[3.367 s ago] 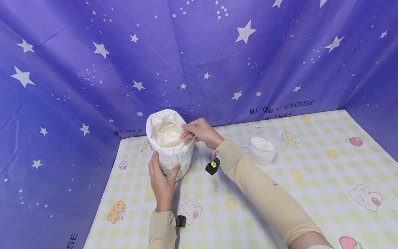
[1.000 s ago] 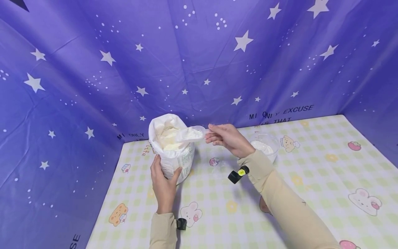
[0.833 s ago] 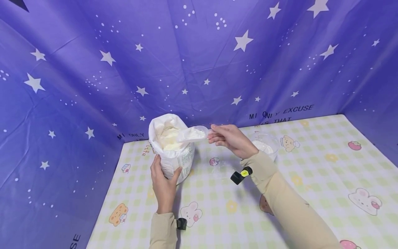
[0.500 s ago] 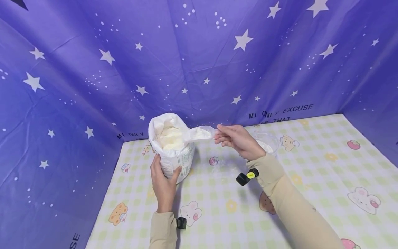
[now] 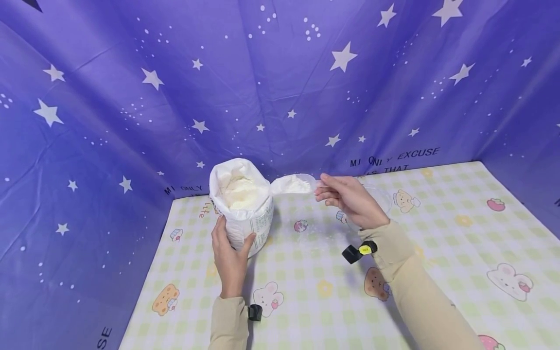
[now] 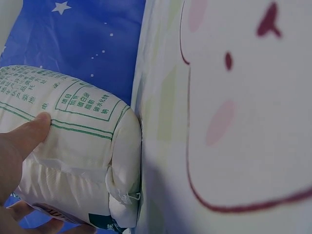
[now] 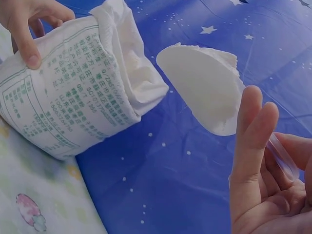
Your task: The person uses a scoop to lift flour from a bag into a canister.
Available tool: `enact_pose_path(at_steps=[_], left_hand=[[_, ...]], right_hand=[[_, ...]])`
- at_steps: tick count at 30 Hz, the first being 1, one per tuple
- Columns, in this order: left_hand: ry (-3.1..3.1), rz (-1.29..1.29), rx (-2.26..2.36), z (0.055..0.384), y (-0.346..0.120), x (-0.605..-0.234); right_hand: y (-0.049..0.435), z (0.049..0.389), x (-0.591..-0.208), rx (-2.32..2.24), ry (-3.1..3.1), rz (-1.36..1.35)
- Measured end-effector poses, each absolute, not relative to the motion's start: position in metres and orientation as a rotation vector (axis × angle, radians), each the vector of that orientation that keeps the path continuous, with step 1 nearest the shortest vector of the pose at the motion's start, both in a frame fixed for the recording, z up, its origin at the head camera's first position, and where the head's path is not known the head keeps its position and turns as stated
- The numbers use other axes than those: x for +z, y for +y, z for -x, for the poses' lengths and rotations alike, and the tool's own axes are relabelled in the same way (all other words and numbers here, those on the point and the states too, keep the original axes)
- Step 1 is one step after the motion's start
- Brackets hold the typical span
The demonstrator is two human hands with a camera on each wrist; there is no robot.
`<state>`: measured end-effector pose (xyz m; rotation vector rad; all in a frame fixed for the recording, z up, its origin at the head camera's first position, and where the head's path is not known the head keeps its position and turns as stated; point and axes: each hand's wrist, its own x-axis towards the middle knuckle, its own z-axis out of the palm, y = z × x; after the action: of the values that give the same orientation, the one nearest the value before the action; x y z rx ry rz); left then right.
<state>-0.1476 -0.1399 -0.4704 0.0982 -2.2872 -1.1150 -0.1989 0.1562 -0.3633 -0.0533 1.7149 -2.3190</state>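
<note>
A white cloth flour sack (image 5: 249, 228) with green print stands with its mouth rolled down, white flour (image 5: 240, 192) showing inside. My left hand (image 5: 231, 260) grips its near side, thumb on the printed face. In the right wrist view a clear plastic scoop (image 7: 200, 87) is heaped with flour. My right hand (image 5: 352, 199) pinches the scoop's handle, holding it level just right of the sack's rim and above the table. Behind that hand a clear bowl (image 5: 381, 195) is mostly hidden.
A green-and-white checked cloth (image 5: 306, 316) with cartoon prints covers the table. Blue star-patterned curtains (image 5: 280, 87) rise close behind the sack and along both sides. Faint white specks of powder (image 5: 312, 240) lie on the cloth between sack and bowl.
The right hand was at the sack's mouth with the scoop inside; it has lifted out a heap of flour and moved right, past the rim. The left hand has kept its grip.
</note>
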Motion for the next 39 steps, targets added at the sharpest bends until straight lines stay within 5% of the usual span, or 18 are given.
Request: enact_pose_path(at_steps=[39], left_hand=[[-2.287, -0.111, -1.140, 0.148, -0.140, -0.471]], right_hand=[[0.239, 0.170, -0.372, -2.571, 1.390, 0.203]])
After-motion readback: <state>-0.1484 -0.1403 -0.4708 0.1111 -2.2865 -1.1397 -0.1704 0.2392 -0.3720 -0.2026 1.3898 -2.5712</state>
